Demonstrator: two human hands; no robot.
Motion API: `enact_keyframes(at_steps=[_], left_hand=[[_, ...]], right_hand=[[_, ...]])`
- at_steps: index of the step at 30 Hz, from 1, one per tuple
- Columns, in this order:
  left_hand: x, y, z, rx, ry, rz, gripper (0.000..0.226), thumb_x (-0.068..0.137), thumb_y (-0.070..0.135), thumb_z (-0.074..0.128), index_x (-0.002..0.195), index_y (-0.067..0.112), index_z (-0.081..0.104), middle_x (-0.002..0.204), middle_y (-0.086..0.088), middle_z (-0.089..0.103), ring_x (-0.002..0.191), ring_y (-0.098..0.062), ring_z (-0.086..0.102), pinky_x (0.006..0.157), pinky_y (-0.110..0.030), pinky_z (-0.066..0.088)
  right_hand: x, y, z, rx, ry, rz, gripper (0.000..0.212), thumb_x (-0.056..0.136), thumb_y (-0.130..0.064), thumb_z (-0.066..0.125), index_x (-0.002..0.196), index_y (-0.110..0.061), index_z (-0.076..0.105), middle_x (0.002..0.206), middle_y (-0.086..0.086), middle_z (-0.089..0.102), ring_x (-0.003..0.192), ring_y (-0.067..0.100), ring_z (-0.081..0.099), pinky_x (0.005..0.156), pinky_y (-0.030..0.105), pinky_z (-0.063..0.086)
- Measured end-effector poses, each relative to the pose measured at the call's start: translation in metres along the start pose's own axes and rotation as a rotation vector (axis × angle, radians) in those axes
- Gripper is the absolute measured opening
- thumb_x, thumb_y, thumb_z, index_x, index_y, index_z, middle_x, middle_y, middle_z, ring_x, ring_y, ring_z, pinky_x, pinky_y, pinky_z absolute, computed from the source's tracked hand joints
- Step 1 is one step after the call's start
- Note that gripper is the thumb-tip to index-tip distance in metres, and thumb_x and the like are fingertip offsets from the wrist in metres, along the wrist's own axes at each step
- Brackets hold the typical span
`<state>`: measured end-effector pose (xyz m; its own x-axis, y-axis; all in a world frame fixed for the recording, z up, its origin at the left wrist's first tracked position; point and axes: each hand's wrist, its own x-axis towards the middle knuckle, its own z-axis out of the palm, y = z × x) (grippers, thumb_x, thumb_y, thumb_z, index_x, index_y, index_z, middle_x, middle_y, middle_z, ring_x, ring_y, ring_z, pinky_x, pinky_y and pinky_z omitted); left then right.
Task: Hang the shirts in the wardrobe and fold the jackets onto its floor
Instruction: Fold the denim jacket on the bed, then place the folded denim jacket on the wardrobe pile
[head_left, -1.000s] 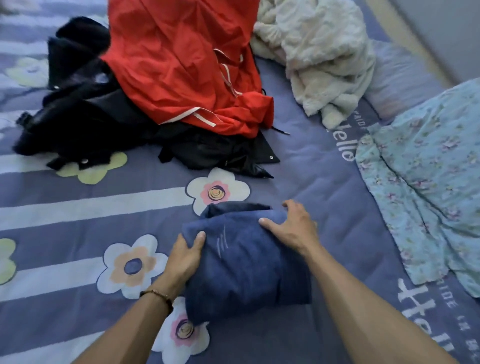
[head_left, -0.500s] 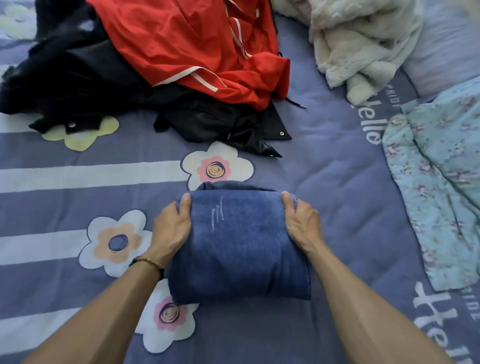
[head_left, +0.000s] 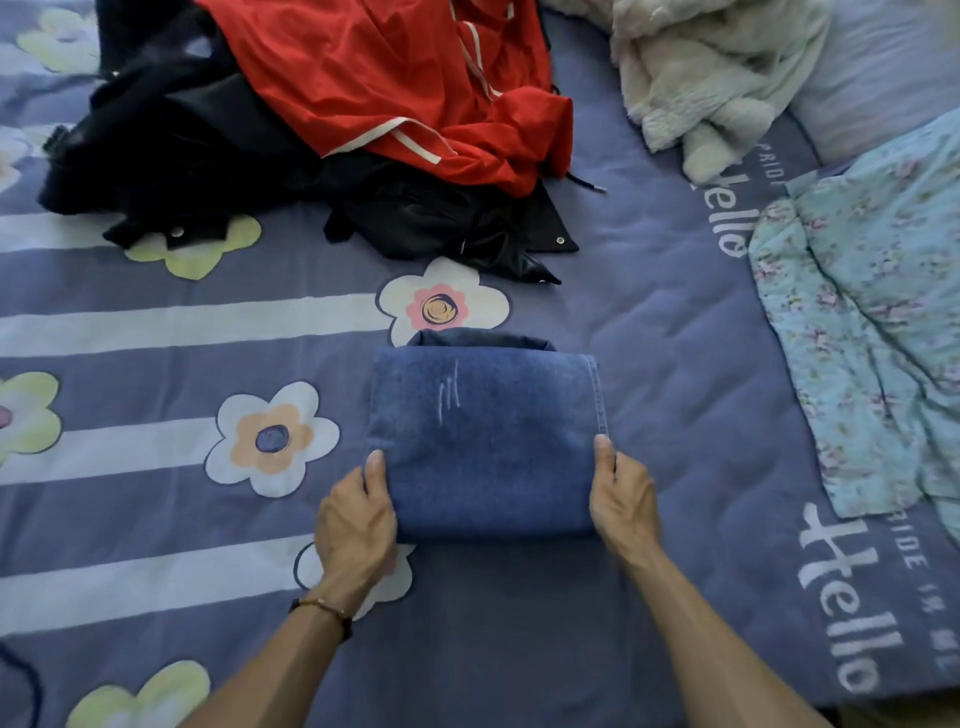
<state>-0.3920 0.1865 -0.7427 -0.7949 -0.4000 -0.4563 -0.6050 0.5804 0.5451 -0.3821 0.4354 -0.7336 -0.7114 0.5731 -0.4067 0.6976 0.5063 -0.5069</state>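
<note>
A folded blue denim jacket (head_left: 485, 441) lies as a neat rectangle on the bed, in the middle of the view. My left hand (head_left: 358, 519) grips its near left corner, thumb on top. My right hand (head_left: 623, 501) grips its near right corner the same way. Behind it a red jacket (head_left: 395, 78) lies crumpled over a heap of black jackets (head_left: 197, 156). A fluffy cream jacket (head_left: 711, 78) is bunched up at the back right.
Everything rests on a purple bedsheet (head_left: 649, 312) with white stripes, flowers and "Hello" lettering. A light blue floral cloth (head_left: 883, 312) is spread at the right. A pale pillow (head_left: 883, 67) lies at the far right corner. No wardrobe is in view.
Both hands slid from the jacket's far corners back along its sides to the near corners. The folded jacket now lies squarer and flatter. The view has tilted slightly downward.
</note>
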Motion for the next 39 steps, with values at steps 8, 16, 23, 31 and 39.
enact_keyframes(at_steps=[8,16,23,31,39], left_hand=[[0.015,0.021,-0.013,0.189,0.244,0.634,0.033,0.096,0.018,0.048,0.126,0.008,0.057,0.126,-0.017,0.056,0.122,-0.038,0.049,0.099,-0.049,0.039],[0.090,0.046,0.031,0.744,-0.179,0.806,0.075,0.086,0.074,0.007,0.151,0.040,-0.007,0.160,0.002,-0.020,0.150,-0.025,-0.016,0.120,-0.054,-0.007],[0.076,0.050,0.005,0.339,-0.252,0.531,0.074,0.088,0.075,0.038,0.152,0.049,0.011,0.163,-0.013,-0.014,0.151,-0.033,0.001,0.123,-0.045,0.013],[0.069,0.043,-0.023,-0.138,-0.498,0.358,0.068,0.087,0.028,0.072,0.132,0.061,0.034,0.140,0.002,0.048,0.125,-0.014,0.050,0.100,-0.014,0.038],[0.062,0.070,-0.063,-0.335,-0.739,0.195,0.090,0.042,0.046,0.093,0.124,0.057,0.058,0.134,0.005,0.053,0.112,-0.020,0.062,0.099,-0.039,0.051]], right_hand=[[-0.004,-0.015,0.007,-0.249,0.382,-0.375,0.041,0.092,-0.034,0.047,0.124,-0.009,0.055,0.128,0.017,0.057,0.119,0.038,0.053,0.095,0.050,0.039],[0.049,-0.036,0.051,-0.681,-0.035,-0.820,0.063,0.094,-0.055,0.029,0.151,-0.029,0.032,0.162,0.006,0.022,0.150,0.025,0.019,0.118,0.050,0.008],[0.057,-0.025,0.013,-0.244,-0.191,-0.545,0.068,0.093,-0.059,0.047,0.146,-0.051,0.006,0.161,0.004,-0.025,0.151,0.020,-0.011,0.123,0.037,0.001],[0.037,-0.007,-0.010,0.130,-0.452,-0.283,0.075,0.092,-0.030,0.066,0.142,-0.060,0.019,0.143,-0.014,0.040,0.134,0.005,0.040,0.103,0.008,0.026],[0.003,-0.024,-0.065,0.501,-0.482,-0.060,0.062,0.082,-0.021,0.077,0.137,-0.038,0.054,0.132,-0.018,0.053,0.107,-0.012,0.054,0.087,0.010,0.045]])
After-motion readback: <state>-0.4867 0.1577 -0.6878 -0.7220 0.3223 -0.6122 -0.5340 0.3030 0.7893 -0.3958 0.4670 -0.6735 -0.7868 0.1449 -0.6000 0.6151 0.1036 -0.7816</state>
